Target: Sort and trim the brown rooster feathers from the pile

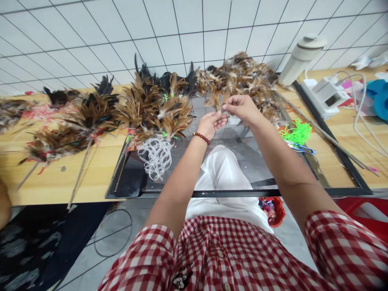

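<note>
Above a glass panel [194, 171], my left hand [211, 124] and my right hand [241, 108] meet at the fingertips. A small light-brown feather [214, 101] stands up from the left fingers, which are closed in a pinch on its base. The right thumb and forefinger also pinch together, by a small clear piece too tiny to make out. Beyond my hands lies a heap of loose brown feathers [242, 76]. Left of them are bundled brown and black feathers [148, 103] with green ties. A tangle of clear plastic strip [156, 157] lies near my left forearm.
Right of my arm are bright green strings [295, 131], blue-handled scissors [304, 149] and a long thin stick [330, 137]. A white bottle [300, 60] and a charger with cables [330, 95] stand behind. Feather bundles on sticks [91, 115] lie at left. Another person's arm [3, 202] shows at the left edge.
</note>
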The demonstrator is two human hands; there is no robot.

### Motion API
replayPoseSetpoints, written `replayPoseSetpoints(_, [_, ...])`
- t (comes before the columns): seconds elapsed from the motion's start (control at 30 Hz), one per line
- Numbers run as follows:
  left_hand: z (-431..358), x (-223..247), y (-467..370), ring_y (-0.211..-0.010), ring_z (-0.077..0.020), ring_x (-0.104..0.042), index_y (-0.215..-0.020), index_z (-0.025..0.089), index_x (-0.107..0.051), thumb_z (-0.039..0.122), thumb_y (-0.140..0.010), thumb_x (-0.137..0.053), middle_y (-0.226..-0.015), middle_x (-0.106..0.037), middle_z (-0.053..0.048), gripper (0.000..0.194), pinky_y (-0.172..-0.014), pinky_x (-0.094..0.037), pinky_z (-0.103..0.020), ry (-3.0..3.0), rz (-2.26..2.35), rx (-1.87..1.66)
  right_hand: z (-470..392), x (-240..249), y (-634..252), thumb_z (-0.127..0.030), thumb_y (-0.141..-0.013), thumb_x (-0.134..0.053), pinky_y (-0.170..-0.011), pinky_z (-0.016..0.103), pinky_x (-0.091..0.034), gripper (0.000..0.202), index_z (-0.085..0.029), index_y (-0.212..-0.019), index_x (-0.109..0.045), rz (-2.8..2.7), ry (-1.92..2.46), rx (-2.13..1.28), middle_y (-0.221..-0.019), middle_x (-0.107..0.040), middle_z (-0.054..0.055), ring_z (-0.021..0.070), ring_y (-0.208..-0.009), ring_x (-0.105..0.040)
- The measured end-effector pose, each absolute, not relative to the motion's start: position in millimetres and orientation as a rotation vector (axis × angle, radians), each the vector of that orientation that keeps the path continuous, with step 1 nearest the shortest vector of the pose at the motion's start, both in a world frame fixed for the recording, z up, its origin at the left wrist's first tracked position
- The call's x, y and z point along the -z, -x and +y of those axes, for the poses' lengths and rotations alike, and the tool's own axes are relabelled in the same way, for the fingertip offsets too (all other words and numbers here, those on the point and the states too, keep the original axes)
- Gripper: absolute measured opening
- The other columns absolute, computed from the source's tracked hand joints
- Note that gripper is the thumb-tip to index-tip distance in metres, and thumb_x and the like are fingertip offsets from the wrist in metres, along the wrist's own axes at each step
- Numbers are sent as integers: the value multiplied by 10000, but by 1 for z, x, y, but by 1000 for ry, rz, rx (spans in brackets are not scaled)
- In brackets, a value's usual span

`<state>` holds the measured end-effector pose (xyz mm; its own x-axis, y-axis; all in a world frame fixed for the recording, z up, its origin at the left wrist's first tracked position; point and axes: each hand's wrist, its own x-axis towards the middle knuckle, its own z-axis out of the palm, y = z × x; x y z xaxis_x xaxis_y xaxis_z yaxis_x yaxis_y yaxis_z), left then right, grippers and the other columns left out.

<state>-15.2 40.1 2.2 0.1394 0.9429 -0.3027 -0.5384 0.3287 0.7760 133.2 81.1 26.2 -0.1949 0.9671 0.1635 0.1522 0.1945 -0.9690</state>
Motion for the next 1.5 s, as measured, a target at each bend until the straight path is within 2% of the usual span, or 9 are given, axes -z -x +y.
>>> replayPoseSetpoints(0.17, [38,-6,12,-457,-31,-575,-702,126,-649,77,-965,-645,-553,-660,34,268,-520,-444,-165,-670,944,-1110,83,-26,-132,-184,-765,-742,-592,254,-405,111,-178,-695,-656,-1679,1158,-887,-619,-605,-21,98,-575,-489])
replayPoseSetpoints(0.3, [42,-3,13,-500,-24,-599,-755,134,-672,99,-965,-660,-582,-669,44,213,-570,-466,-153,-554,959,-1301,87,-21,-141,-233,-834,-682,-728,305,-499,103,-165,-848,-758,-1805,1467,-547,-771,-727,46,177,-740,-651])
replayPoseSetpoints(0.47, [47,1,16,-546,-32,-626,-799,140,-682,111,-982,-630,-622,-693,36,193,-659,-509,-162,-478,976,-1368,87,-10,-148,-365,-777,-784,-788,345,-509,176,-198,-829,-801,-2167,1869,-336,-836,-777,81,268,-898,-715])
replayPoseSetpoints(0.63, [46,1,16,-578,-39,-632,-804,144,-698,130,-973,-649,-661,-706,22,176,-772,-537,-183,-466,984,-1360,85,-18,-149,-182,-759,-780,-635,266,-445,104,-179,-681,-711,-1945,1616,-800,-641,-676,18,143,-643,-606])
replayPoseSetpoints(0.77, [43,0,16,-662,-65,-700,-812,135,-703,135,-954,-677,-718,-747,-8,144,-888,-559,-227,-504,964,-1282,79,-33,-146,-259,-730,-885,-514,213,-407,259,-179,-692,-642,-1407,1273,-1378,-591,-616,-19,74,-516,-514])
replayPoseSetpoints(0.9, [43,1,17,-811,-111,-774,-828,136,-702,143,-961,-670,-758,-774,-33,136,-982,-562,-269,-516,940,-1215,75,-32,-135,-244,-667,-932,-488,191,-397,270,-178,-716,-674,-1307,1183,-1415,-591,-610,-30,66,-531,-511])
replayPoseSetpoints(1.03, [44,2,19,-731,-88,-755,-849,135,-702,165,-956,-695,-756,-780,-34,111,-913,-584,-234,-506,909,-1163,79,-20,-125,-200,-623,-911,-472,192,-328,243,-176,-710,-686,-1258,1164,-1277,-637,-628,-42,51,-534,-456])
replayPoseSetpoints(1.3, [40,-1,18,-615,-41,-669,-792,148,-679,139,-969,-665,-687,-732,10,178,-781,-564,-168,-545,874,-1149,81,-12,-119,-259,-606,-942,-519,206,-383,286,-182,-701,-684,-1298,1101,-1217,-642,-627,-47,61,-566,-474])
replayPoseSetpoints(1.5, [39,-7,23,-523,-40,-581,-735,150,-667,111,-1003,-580,-610,-660,18,284,-606,-476,-161,-561,863,-1063,76,-21,-129,-435,-598,-1013,-502,176,-407,465,-172,-693,-642,-1254,1030,-1691,-558,-561,-58,47,-524,-467])
